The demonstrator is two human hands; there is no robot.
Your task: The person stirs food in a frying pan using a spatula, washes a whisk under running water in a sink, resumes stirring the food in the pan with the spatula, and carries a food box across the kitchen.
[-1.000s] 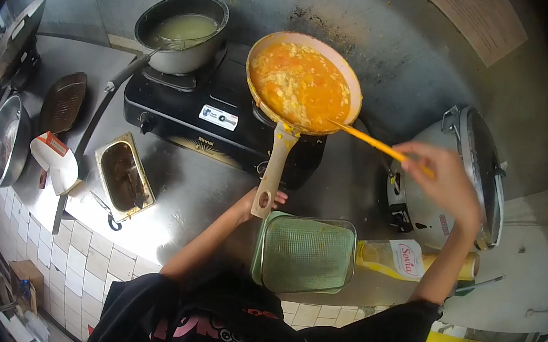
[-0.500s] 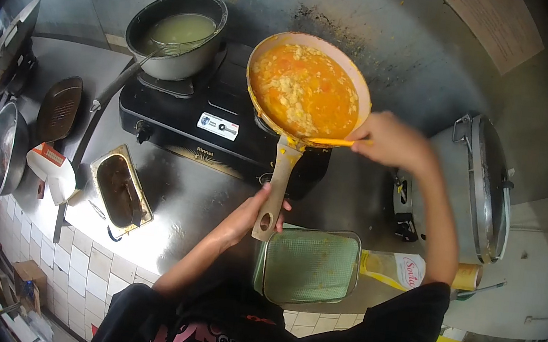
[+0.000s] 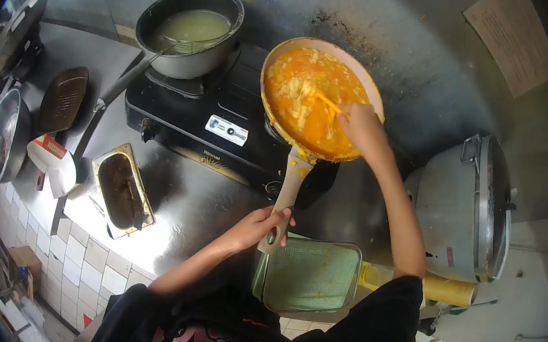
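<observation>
My left hand [image 3: 260, 229] is wrapped round the beige handle of a frying pan [image 3: 296, 177] on the right side of the gas stove [image 3: 186, 136]. Orange, soupy food [image 3: 294, 115] with pale curdled lumps fills the pan. Over the pan, my right hand [image 3: 362, 128] is closed on a thin orange utensil [image 3: 327, 102]. Its far end dips into the lumps, so I cannot tell what kind of tip it has.
A dark pot [image 3: 188, 65] of pale liquid, with a strainer [image 3: 197, 45] resting in it, occupies the left burner. A metal container [image 3: 122, 190] of dark sauce, a green tray [image 3: 312, 278], a large lidded cooker [image 3: 450, 213] and a grill pan [image 3: 64, 99] stand around the stove.
My right hand has moved from the pan's near rim up and left over the food, carrying the orange utensil into the lumps. My left hand still grips the handle. The camera view has shifted slightly.
</observation>
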